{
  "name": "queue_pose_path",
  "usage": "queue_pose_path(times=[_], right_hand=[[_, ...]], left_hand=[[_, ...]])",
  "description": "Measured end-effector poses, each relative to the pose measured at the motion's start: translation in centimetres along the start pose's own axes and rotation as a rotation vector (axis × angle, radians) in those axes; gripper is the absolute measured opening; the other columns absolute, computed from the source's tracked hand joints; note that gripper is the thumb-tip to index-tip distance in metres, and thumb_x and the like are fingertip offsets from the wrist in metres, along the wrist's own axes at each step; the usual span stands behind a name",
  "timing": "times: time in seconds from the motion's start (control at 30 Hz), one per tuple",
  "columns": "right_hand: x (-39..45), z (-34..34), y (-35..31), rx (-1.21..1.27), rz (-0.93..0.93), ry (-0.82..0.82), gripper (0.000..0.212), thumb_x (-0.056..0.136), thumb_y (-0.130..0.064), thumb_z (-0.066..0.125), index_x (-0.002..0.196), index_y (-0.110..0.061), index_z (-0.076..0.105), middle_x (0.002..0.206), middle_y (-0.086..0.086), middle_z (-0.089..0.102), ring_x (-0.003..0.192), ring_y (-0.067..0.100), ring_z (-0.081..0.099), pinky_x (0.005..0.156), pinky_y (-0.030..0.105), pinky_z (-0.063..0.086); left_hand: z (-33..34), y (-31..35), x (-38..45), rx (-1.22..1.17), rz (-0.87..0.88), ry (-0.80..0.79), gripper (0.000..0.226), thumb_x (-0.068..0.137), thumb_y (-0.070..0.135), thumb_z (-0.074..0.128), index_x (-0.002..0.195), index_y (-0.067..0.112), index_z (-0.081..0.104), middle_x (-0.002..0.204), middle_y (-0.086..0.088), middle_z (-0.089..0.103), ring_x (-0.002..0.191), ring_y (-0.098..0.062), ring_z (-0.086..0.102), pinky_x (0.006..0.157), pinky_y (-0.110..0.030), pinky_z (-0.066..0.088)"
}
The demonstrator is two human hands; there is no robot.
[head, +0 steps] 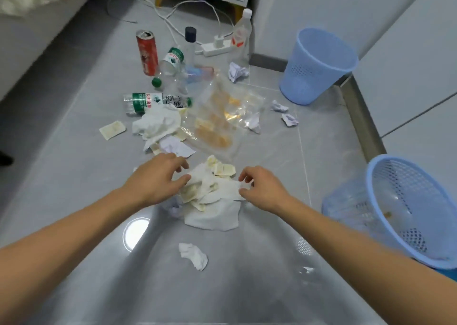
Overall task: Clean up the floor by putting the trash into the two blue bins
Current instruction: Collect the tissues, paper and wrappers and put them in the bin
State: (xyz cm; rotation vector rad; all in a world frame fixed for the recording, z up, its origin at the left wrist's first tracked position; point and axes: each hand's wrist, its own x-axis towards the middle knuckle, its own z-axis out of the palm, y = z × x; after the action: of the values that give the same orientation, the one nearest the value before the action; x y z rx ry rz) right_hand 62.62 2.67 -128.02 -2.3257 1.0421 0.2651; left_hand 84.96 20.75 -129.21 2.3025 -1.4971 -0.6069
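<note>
A heap of white tissues and yellowish wrappers (212, 196) lies on the grey floor in front of me. My left hand (158, 176) touches its left side, fingers spread. My right hand (262, 188) pinches the right edge of a tissue in that heap. One blue bin (316, 65) stands upright at the far right by the wall. A second blue bin (408, 206) leans toward me at the near right, with a few scraps inside. More trash lies beyond: a red can (147, 52), plastic bottles (153, 102), a clear bag with orange bits (222, 117) and crumpled paper (237, 71).
A white power strip (215, 47) with cables lies at the back near a cabinet's yellow legs. A small tissue wad (194, 255) sits close to me. White cupboard doors run along the right, a bed edge along the left.
</note>
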Motion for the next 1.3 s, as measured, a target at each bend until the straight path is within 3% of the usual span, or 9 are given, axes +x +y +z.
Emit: queue_pose_path(times=[0.13,0.23,0.33,0.47,0.57,0.67,1.0,1.17,1.3], right_hand=[[1.2,4.2,0.7,-0.058,-0.027,-0.021,0.041,0.085,-0.025,0.066,0.126,-0.027,0.060,0.126,0.003,0.052,0.119,0.028,0.048,0.095,0.035,0.043],[2.4,5.5,0.5,-0.055,-0.076,0.004,0.050,0.086,-0.028,0.066,0.135,-0.027,0.056,0.130,0.004,0.053,0.124,0.030,0.044,0.102,0.038,0.041],[3.6,6.0,0.2,-0.085,-0.078,-0.012,0.054,0.084,-0.035,0.068,0.136,-0.030,0.054,0.128,0.001,0.058,0.125,0.028,0.048,0.103,0.047,0.044],[4.3,6.0,0.3,-0.057,-0.086,-0.025,0.041,0.082,-0.030,0.071,0.121,-0.032,0.062,0.117,-0.002,0.068,0.108,0.024,0.061,0.086,0.036,0.049],[4.2,5.4,0.5,0.056,-0.123,0.003,0.018,0.081,-0.018,0.068,0.092,-0.032,0.068,0.086,-0.009,0.068,0.080,0.017,0.060,0.068,0.030,0.042],[3.7,4.2,0.4,0.228,-0.159,0.024,0.026,0.080,-0.009,0.065,0.068,-0.031,0.063,0.066,-0.005,0.063,0.062,0.009,0.053,0.062,0.030,0.043],[3.4,1.3,-2.2,0.616,-0.165,-0.114,0.008,0.090,0.002,0.065,0.093,-0.002,0.071,0.085,0.009,0.068,0.075,0.015,0.064,0.069,0.026,0.049],[3.8,1.0,-4.2,0.698,-0.170,-0.138,0.008,0.091,0.001,0.066,0.094,-0.005,0.071,0.091,0.007,0.069,0.075,0.015,0.068,0.064,0.024,0.050],[3.8,1.1,-5.0,0.710,-0.148,-0.145,0.014,0.091,-0.003,0.067,0.089,-0.015,0.071,0.089,0.003,0.068,0.070,0.013,0.065,0.057,0.030,0.046]], left_hand=[[3.4,-2.6,-4.4,-0.057,-0.102,0.040,0.047,0.085,0.064,0.041,0.109,0.030,0.063,0.095,0.012,0.053,0.096,-0.013,0.049,0.078,-0.039,0.051],[5.7,-3.5,-6.4,-0.065,-0.144,0.104,0.033,0.090,0.054,0.056,0.113,0.031,0.060,0.104,0.013,0.052,0.104,-0.015,0.054,0.074,-0.037,0.051],[7.4,-3.6,-6.9,-0.170,-0.181,0.119,0.037,0.089,0.054,0.064,0.119,0.035,0.054,0.109,0.014,0.055,0.108,-0.012,0.055,0.078,-0.038,0.053],[8.1,-3.2,-6.3,-0.274,-0.234,0.159,0.041,0.086,0.048,0.071,0.119,0.034,0.052,0.100,0.014,0.059,0.091,-0.010,0.059,0.072,-0.035,0.051],[8.1,-2.9,-5.8,-0.320,-0.273,0.182,0.024,0.087,0.040,0.072,0.100,0.034,0.053,0.088,0.015,0.063,0.078,-0.005,0.060,0.070,-0.036,0.053],[7.9,-2.8,-5.3,-0.427,-0.333,0.198,0.019,0.087,0.022,0.069,0.093,0.031,0.053,0.079,0.009,0.064,0.071,-0.008,0.061,0.071,-0.042,0.055],[5.8,-2.9,-8.2,-0.804,-0.413,0.430,0.033,0.079,0.000,0.059,0.102,0.023,0.052,0.074,-0.006,0.053,0.075,-0.037,0.055,0.063,-0.041,0.046],[3.6,-3.2,-8.6,-0.963,-0.453,0.487,0.046,0.081,-0.020,0.059,0.107,0.017,0.051,0.076,-0.009,0.056,0.074,-0.029,0.054,0.059,-0.031,0.050],[1.4,-2.7,-8.7,-1.016,-0.397,0.493,0.038,0.085,-0.018,0.061,0.104,0.015,0.059,0.080,-0.006,0.064,0.073,-0.022,0.057,0.059,-0.025,0.049]])
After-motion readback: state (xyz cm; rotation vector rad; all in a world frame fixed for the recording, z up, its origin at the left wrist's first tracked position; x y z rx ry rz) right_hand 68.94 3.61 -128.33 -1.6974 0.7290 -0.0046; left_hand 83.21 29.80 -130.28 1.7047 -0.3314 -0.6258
